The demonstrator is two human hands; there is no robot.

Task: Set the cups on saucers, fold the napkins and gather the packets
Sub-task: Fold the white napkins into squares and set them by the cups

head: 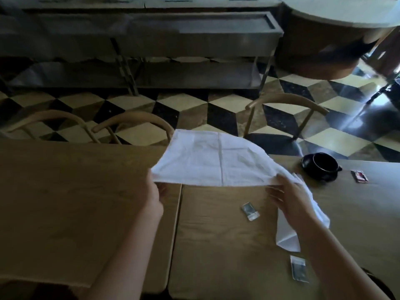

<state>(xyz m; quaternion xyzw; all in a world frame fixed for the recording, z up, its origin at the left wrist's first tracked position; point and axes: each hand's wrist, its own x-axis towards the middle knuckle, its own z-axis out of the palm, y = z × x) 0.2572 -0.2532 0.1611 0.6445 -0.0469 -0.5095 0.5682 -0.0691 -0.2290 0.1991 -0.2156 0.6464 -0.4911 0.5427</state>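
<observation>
**White napkin held spread above the table**

Two wooden tables (65, 202) stand edge to edge, with a narrow seam running between them near the middle of the view. Beyond their far edge stand three curved-back wooden chairs (134, 122) on a floor (194, 105) of cream, brown and black tiles laid in a cube pattern. A long metal counter (151, 35) with a lower shelf runs along the back, and a round white-topped table (337, 24) sits at upper right.

The napkin (212, 161) is the biggest of the task's things. It is plain white cloth, held up off the table and stretched roughly flat between both hands over the seam. A crease runs straight down its middle and a fainter one crosses it, left by folding. Its far edge bows in a curve; its right end droops past the right hand and hangs down to a pointed corner that reaches the tabletop.

The left hand (151, 200) grips the napkin's near left corner, fingers curled under the cloth. The right hand (290, 198) pinches the near edge further right, thumb on top and fingers spread beneath.

A black cup (324, 164) sits on a black saucer (307, 167) on the right table, beyond the right hand and well apart from it.

Three small packets lie on the right table: a silvery packet (250, 211) under the raised napkin between the hands, a second packet (299, 270) near the right forearm just below the hanging corner, and a red packet (359, 176) just right of the saucer.
</observation>
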